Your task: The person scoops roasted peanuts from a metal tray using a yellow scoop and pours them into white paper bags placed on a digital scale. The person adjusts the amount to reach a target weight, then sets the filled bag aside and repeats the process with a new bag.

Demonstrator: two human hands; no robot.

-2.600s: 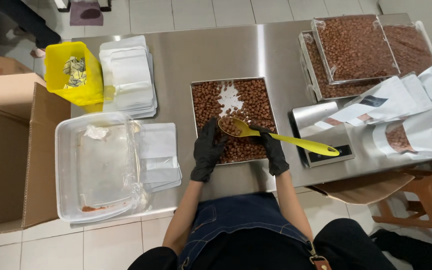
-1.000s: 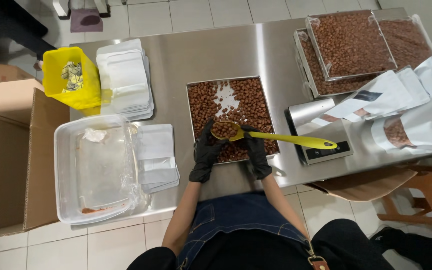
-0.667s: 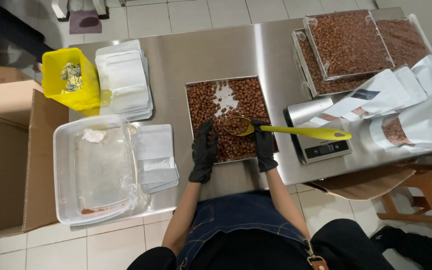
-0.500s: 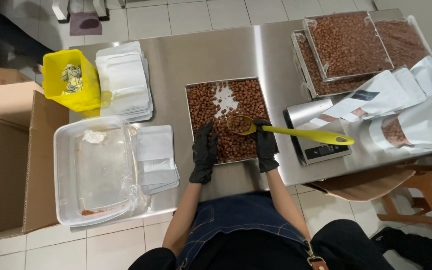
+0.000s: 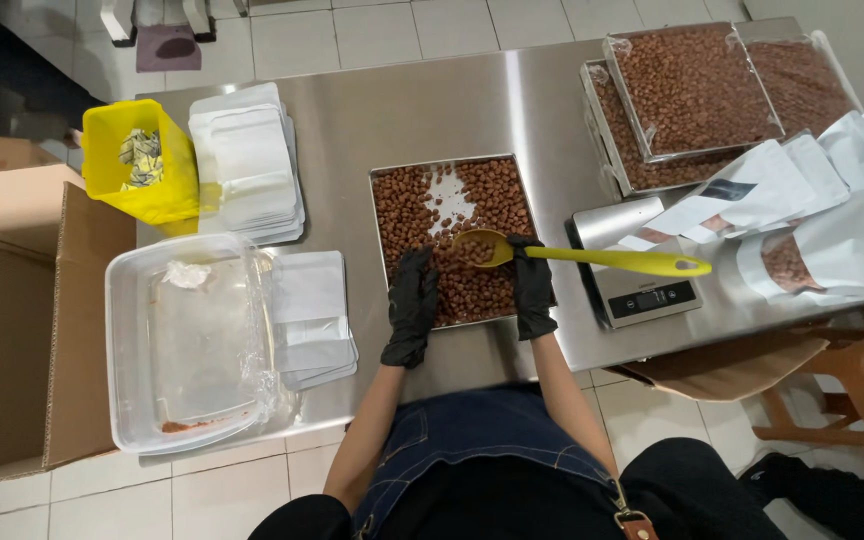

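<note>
A metal tray (image 5: 380, 215) full of brown nuts lies in the middle of the steel table (image 5: 412, 110). My right hand (image 5: 532, 285), in a black glove, grips a yellow spoon (image 5: 592, 256) near its bowl; the bowl holds some nuts and rests over the tray, the handle pointing right. My left hand (image 5: 412, 305), also gloved in black, lies on the nuts at the tray's near left with its fingers spread and nothing held.
A digital scale (image 5: 632, 285) stands right of the tray, with white pouches (image 5: 832, 215) beyond it. Two more nut trays (image 5: 692, 90) sit at the back right. Left are pouch stacks (image 5: 247, 165), a yellow bin (image 5: 142, 160), a clear tub (image 5: 187, 345) and a cardboard box (image 5: 22, 330).
The spoon has swung so that its handle reaches farther right over the scale. Both hands stayed at the tray's near side, shifting slightly.
</note>
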